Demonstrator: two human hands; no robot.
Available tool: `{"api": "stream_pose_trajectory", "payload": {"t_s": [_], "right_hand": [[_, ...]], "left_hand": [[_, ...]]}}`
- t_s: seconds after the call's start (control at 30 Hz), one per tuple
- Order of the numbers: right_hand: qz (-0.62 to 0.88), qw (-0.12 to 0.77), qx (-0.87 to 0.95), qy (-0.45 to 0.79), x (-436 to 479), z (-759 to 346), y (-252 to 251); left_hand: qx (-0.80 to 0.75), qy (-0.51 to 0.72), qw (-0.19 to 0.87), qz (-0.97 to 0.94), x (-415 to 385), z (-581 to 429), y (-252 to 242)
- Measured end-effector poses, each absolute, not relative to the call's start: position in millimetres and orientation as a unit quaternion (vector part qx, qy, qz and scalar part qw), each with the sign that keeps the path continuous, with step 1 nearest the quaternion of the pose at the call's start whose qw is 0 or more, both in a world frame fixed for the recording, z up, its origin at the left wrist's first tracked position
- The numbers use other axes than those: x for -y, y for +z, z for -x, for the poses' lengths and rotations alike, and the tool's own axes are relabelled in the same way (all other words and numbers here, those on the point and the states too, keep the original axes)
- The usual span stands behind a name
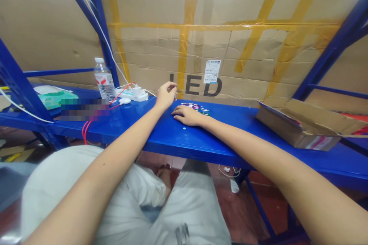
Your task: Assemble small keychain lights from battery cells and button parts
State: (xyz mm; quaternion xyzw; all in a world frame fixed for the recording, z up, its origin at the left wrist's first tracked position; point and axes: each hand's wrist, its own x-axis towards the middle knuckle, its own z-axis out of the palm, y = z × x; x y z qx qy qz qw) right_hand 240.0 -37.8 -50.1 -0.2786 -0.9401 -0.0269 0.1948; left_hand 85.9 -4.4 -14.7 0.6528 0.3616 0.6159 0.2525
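My left hand [166,96] is raised just above the blue shelf top [184,143], its thumb and fingers closed in a pinch. A small, thin, shiny piece hangs at the fingertips, too small to make out. Beside it, to the right and lower, my right hand [187,116] lies palm down on the shelf top, fingers stretched loosely to the left. Right behind that hand is a small pile of colourful metal clips [204,110] that look like carabiners, in purple, silver and green. The hand partly hides the pile.
A large taped cardboard box [155,51] stands upright behind. An open cardboard box [307,130] is on the right. On the left are a water bottle [105,80], a white power strip [140,95], red cables [85,132] and a green packet [59,97]. Blue posts [330,49] frame the shelf.
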Motion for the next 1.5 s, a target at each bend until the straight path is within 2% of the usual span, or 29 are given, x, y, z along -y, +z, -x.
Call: {"api": "stream_pose_trajectory", "payload": {"t_s": [0.13, 0.27, 0.47, 0.6, 0.73, 1.0, 1.17, 1.33, 1.5], "right_hand": [[0.311, 0.238, 0.920, -0.002, 38.7, -251.8, -48.4], [0.361, 0.282, 0.887, 0.057, 39.2, -265.4, -48.0], [0.450, 0.397, 0.777, 0.192, 34.8, -277.6, -37.9], [0.445, 0.461, 0.740, 0.205, 35.2, -286.7, -24.9], [0.426, 0.507, 0.725, 0.190, 38.1, -292.4, -17.5], [0.413, 0.468, 0.766, 0.155, 37.9, -291.9, -19.6], [0.415, 0.435, 0.793, 0.100, 40.0, -296.9, -17.5], [0.424, 0.406, 0.804, 0.094, 44.7, -299.4, -14.1], [0.441, 0.361, 0.819, 0.068, 46.8, -299.7, -13.4]], "left_hand": [[-0.332, 0.612, 0.330, -0.637, 12.6, -89.0, -13.2], [-0.328, 0.593, 0.366, -0.638, 19.3, -90.2, -11.9], [-0.338, 0.539, 0.364, -0.680, 14.8, -94.3, -20.7], [-0.368, 0.483, 0.356, -0.711, 13.2, -95.7, -25.3], [-0.381, 0.409, 0.303, -0.772, 18.7, -96.4, -25.3], [-0.367, 0.384, 0.219, -0.818, 20.4, -97.2, -27.9], [-0.341, 0.373, 0.223, -0.834, 21.0, -96.0, -28.9], [-0.329, 0.379, 0.160, -0.850, 22.5, -99.2, -30.9], [-0.342, 0.339, 0.164, -0.861, 24.4, -101.2, -28.7]]}}
